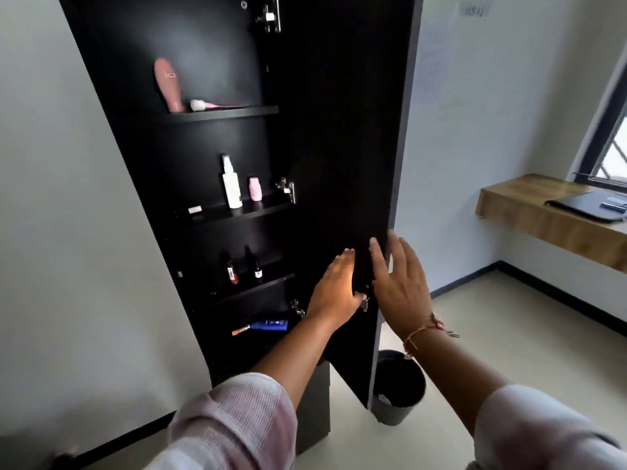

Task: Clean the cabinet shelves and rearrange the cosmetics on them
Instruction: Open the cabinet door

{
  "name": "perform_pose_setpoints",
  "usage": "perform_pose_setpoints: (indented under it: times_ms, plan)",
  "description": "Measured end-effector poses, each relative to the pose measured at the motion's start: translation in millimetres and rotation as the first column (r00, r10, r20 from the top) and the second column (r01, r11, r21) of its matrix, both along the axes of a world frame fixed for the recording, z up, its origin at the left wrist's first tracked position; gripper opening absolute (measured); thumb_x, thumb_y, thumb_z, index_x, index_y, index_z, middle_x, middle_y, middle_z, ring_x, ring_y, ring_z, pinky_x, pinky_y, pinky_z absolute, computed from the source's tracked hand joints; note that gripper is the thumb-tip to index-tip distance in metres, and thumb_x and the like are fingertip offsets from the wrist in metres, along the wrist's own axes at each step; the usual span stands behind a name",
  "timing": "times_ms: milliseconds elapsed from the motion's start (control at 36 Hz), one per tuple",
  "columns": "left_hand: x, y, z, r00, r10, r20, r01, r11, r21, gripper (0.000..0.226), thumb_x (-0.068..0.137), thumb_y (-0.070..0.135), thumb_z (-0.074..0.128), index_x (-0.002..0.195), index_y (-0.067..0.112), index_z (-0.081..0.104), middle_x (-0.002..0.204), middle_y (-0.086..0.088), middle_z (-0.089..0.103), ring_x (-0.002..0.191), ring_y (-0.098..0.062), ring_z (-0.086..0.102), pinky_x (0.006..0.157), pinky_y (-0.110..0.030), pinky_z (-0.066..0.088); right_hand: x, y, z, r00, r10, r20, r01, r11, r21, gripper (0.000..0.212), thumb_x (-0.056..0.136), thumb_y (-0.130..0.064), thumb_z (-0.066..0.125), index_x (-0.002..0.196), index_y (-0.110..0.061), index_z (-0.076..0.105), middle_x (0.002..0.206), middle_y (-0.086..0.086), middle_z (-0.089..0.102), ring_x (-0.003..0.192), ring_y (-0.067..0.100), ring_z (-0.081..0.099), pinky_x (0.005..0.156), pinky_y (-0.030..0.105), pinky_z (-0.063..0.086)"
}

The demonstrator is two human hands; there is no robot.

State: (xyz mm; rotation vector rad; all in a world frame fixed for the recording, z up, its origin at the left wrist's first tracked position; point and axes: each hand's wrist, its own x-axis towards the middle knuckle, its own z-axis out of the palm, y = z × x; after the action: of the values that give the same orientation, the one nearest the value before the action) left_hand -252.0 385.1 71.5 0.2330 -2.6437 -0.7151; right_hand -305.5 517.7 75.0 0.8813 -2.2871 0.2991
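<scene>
Both grips flat and empty, left hand on cabinet door, right hand at its free edge

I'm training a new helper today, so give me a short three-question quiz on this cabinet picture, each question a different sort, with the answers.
1. True or false: the door is shut.
2. Multiple choice: counting from the top, which shelf holds the white spray bottle? A) first B) second C) fourth
3. Fill in: the left hand and the right hand, fingers straight, hold ____.

Key: 1 false, it stands open. 2 B. 3 nothing.
</scene>
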Motion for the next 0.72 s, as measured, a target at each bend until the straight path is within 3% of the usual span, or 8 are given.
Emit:
perform_pose_setpoints:
  times_ms: [56, 111, 222, 278, 389, 556, 639, 722]
  plan:
    - [-4, 1, 2, 1.000, 0.003, -0.011, -0.003, 0.998, -0.062, 0.092, 0.086, 0.030, 0.070, 0.154, 0.027, 0.007, 0.162, 0.006, 0.011, 0.149, -0.013, 0.008, 0.119, -0.037, 0.022, 1, -2, 8, 0.992, 0.054, -0.114, -0.038, 0.989, 0.143, 0.064, 0.092, -0.011, 0.043, 0.153, -0.008, 0.022, 0.160, 0.020, 0.009, 0.148, 0.036, 0.011, 0.119, 0.048, 0.022]
    - [-6, 1, 3, 1.000, 0.014, 0.017, -0.011, 0.989, -0.146, 0.097, 0.085, 0.031, 0.071, 0.154, 0.025, 0.005, 0.162, 0.005, 0.009, 0.149, -0.014, 0.006, 0.119, -0.039, 0.021, 0, -4, 16, 0.985, 0.056, -0.161, -0.009, 0.961, 0.276, 0.059, 0.096, -0.019, 0.038, 0.151, -0.005, 0.024, 0.161, 0.020, 0.002, 0.149, 0.033, 0.002, 0.120, 0.048, 0.014]
    - [-6, -1, 2, 0.996, 0.047, 0.079, -0.028, 0.973, -0.230, 0.102, 0.083, 0.035, 0.073, 0.154, 0.024, 0.001, 0.163, 0.004, 0.001, 0.150, -0.016, 0.002, 0.120, -0.043, 0.019, 0, -3, 25, 0.983, -0.005, -0.186, 0.089, 0.890, 0.447, 0.061, 0.094, -0.023, 0.018, 0.150, 0.002, 0.018, 0.159, 0.027, -0.001, 0.148, 0.038, -0.009, 0.121, 0.051, 0.000]
    - [-5, -3, 2, 0.993, 0.062, 0.102, -0.035, 0.968, -0.247, 0.102, 0.083, 0.037, 0.072, 0.154, 0.023, 0.000, 0.163, 0.004, 0.000, 0.150, -0.017, 0.001, 0.120, -0.044, 0.018, 0, -5, 26, 0.981, -0.017, -0.193, 0.111, 0.866, 0.488, 0.064, 0.094, -0.027, 0.017, 0.150, 0.004, 0.014, 0.158, 0.030, -0.003, 0.147, 0.041, -0.012, 0.120, 0.052, -0.001]
    - [0, -14, 2, 0.988, 0.116, 0.097, -0.079, 0.943, -0.323, 0.103, 0.082, 0.043, 0.071, 0.154, 0.022, 0.001, 0.163, 0.002, -0.001, 0.150, -0.020, -0.001, 0.121, -0.044, 0.016, 3, -14, 24, 0.982, -0.047, -0.184, 0.137, 0.847, 0.514, 0.073, 0.097, -0.044, 0.038, 0.148, 0.005, 0.020, 0.157, 0.032, 0.000, 0.146, 0.044, -0.013, 0.118, 0.053, -0.002]
    - [17, -44, -4, 0.972, 0.233, 0.019, -0.205, 0.889, -0.410, 0.096, 0.085, 0.057, 0.059, 0.154, 0.019, 0.004, 0.163, -0.005, 0.001, 0.150, -0.027, -0.003, 0.120, -0.048, 0.015, 9, -36, 23, 0.996, 0.021, -0.083, 0.017, 0.901, 0.434, 0.061, 0.097, -0.033, 0.033, 0.147, 0.003, 0.030, 0.157, 0.028, 0.014, 0.148, 0.040, 0.002, 0.120, 0.052, 0.004]
    - [30, -61, -3, 0.958, 0.288, -0.014, -0.266, 0.862, -0.431, 0.093, 0.087, 0.065, 0.050, 0.154, 0.017, 0.005, 0.163, -0.007, 0.000, 0.150, -0.027, -0.005, 0.120, -0.048, 0.012, 14, -48, 27, 0.999, 0.046, -0.017, -0.036, 0.930, 0.366, 0.068, 0.093, -0.042, 0.046, 0.145, 0.000, 0.035, 0.155, 0.025, 0.023, 0.147, 0.038, 0.014, 0.120, 0.051, 0.012]
    - [45, -76, 1, 0.937, 0.347, -0.032, -0.325, 0.839, -0.436, 0.090, 0.088, 0.070, 0.037, 0.154, 0.017, 0.006, 0.163, -0.007, -0.001, 0.149, -0.028, -0.007, 0.120, -0.050, 0.010, 20, -63, 33, 0.997, 0.067, 0.045, -0.078, 0.947, 0.310, 0.076, 0.090, -0.055, 0.046, 0.147, -0.006, 0.034, 0.156, 0.021, 0.024, 0.147, 0.034, 0.018, 0.119, 0.050, 0.018]
